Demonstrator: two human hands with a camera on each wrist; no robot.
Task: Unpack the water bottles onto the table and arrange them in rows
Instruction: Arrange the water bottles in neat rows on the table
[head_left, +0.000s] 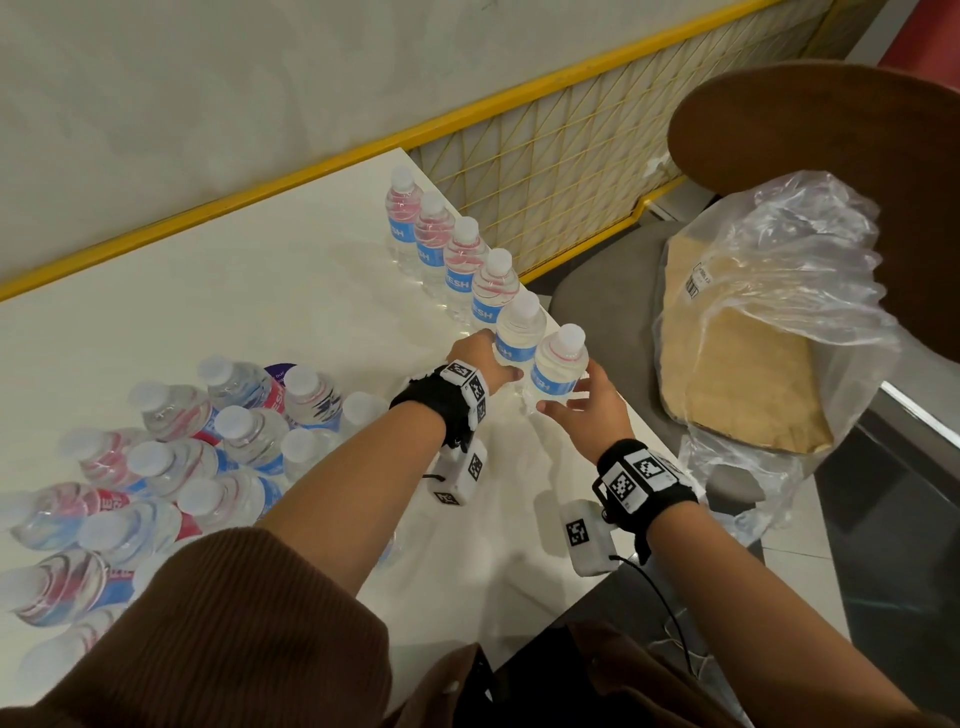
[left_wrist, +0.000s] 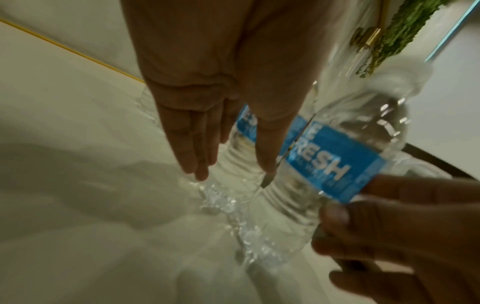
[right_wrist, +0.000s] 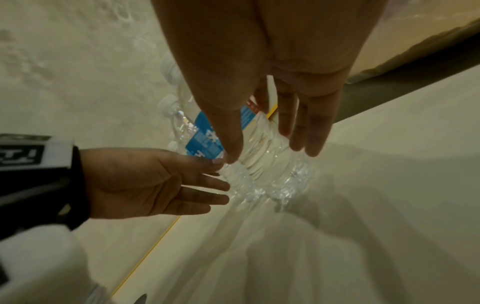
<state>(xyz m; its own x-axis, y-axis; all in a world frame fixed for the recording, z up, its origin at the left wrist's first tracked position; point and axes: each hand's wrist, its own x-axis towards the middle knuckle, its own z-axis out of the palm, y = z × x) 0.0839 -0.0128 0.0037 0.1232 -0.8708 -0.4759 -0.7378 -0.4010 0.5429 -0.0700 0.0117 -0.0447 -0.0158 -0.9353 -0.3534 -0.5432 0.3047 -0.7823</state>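
Wall (head_left: 218, 104): pale and mottled, it ran behind the far side of the scene.
Yellow rail (head_left: 332, 161): it ran slantwise along the foot of the wall.
Mesh panel (head_left: 561, 156): thin yellow wire in a diamond pattern, framed by the rail, stood to the right.
Chair back (head_left: 831, 135): curved brown wood, it rose at upper right.
Chair seat (head_left: 597, 296): grey, it lay below the mesh panel.
Plastic wrap (head_left: 810, 260): clear and crumpled, it sat open on the seat.
Cardboard sheet (head_left: 743, 364): tan and flat, it lay inside the wrap.
Sticker (head_left: 698, 280): white, with a barcode, it lay on the wrap.
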